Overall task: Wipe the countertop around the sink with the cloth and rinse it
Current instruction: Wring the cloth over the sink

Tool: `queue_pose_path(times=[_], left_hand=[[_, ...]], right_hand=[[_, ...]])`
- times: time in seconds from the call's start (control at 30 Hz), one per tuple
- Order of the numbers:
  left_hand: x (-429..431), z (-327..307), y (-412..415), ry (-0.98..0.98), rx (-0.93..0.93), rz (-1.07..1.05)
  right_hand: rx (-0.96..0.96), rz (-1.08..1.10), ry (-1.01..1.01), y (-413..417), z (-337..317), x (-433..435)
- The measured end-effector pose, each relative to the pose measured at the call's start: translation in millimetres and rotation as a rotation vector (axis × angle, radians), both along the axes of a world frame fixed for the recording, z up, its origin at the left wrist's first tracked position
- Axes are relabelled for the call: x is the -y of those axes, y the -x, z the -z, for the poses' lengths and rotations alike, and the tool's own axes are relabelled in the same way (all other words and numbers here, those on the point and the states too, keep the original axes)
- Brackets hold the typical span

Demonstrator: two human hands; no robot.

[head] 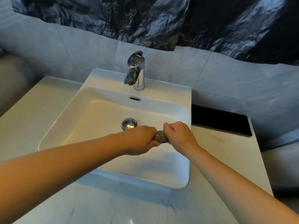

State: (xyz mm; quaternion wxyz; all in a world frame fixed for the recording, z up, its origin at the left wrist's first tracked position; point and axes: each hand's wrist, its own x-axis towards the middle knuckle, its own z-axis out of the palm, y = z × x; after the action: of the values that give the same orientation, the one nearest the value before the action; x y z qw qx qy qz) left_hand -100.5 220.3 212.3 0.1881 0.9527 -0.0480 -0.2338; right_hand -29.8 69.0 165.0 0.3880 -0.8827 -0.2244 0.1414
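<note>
Over the right half of the sink, just in front of the drain plug, the cloth is held bunched into a short grey roll. The left hand is clamped round one end and the right hand round the other. The fists are almost touching, so only a small part of the cloth is seen between them.

The step in hand is judged to be the wringing out of the cloth. It is done well if the fists are turned in opposite directions, both ends are gripped tightly, and the roll is kept above the basin rather than above the counter, so that whatever is squeezed out is caught. The roll is held close to the right wall of the basin; by a small shift toward the middle, drips onto the counter would be better avoided.

The basin is the only container in view. No standing water can be made out in it, and nothing is seen lying on its white floor but the shadows of the arms. Whether the plug is raised or pressed down cannot be told. No stream is seen at the tap. If more rinsing is wanted, one hand will probably have to be freed for the tap lever.
</note>
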Motion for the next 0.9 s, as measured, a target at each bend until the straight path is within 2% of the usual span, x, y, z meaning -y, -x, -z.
queue_pose_path(times=[0.13, 0.2, 0.27, 0.33, 0.43, 0.57, 0.63, 0.7, 0.77, 0.83, 0.9], left_hand=[[1.0, 20.4, 4.6, -0.076, 0.147, 0.08], [-0.1, 23.1, 5.1, -0.076, 0.204, 0.111], [-3.1, 25.2, 4.5, -0.091, 0.26, 0.131], [-5.2, 28.3, 5.4, -0.076, 0.28, 0.114], [-4.7, 26.8, 10.2, 0.047, 0.219, 0.001], [-6.0, 14.9, 14.7, 0.264, 0.065, -0.082], [-8.2, 7.4, 16.2, 0.503, -0.049, -0.163], [-12.6, 1.6, 16.9, 0.83, -0.251, -0.313], [-18.1, 0.2, 17.7, 1.049, -0.45, -0.424], [-19.8, 1.2, 17.3, 1.052, -0.519, -0.43], [-17.0, 2.2, 16.2, 0.899, -0.507, -0.38]], right_hand=[[-0.453, 0.07, 0.078, 1.7, 3.9, -2.7], [-0.611, 0.074, 0.09, 2.6, 2.2, -1.1], [-0.688, 0.078, 0.066, 2.4, -1.8, 0.3], [-0.617, 0.066, 0.091, 2.1, -4.9, 0.9], [-0.38, 0.007, 0.126, 1.5, -6.9, 2.9], [-0.279, -0.055, 0.097, 0.4, -6.4, 10.2], [-0.249, -0.04, 0.06, 1.0, -9.8, 12.4], [-0.272, -0.004, -0.041, 3.0, -15.7, 14.7], [-0.195, 0.017, -0.082, 4.1, -19.9, 16.1], [-0.095, 0.023, -0.089, 4.6, -19.3, 15.0], [-0.034, 0.033, -0.089, 6.7, -16.8, 12.4]])
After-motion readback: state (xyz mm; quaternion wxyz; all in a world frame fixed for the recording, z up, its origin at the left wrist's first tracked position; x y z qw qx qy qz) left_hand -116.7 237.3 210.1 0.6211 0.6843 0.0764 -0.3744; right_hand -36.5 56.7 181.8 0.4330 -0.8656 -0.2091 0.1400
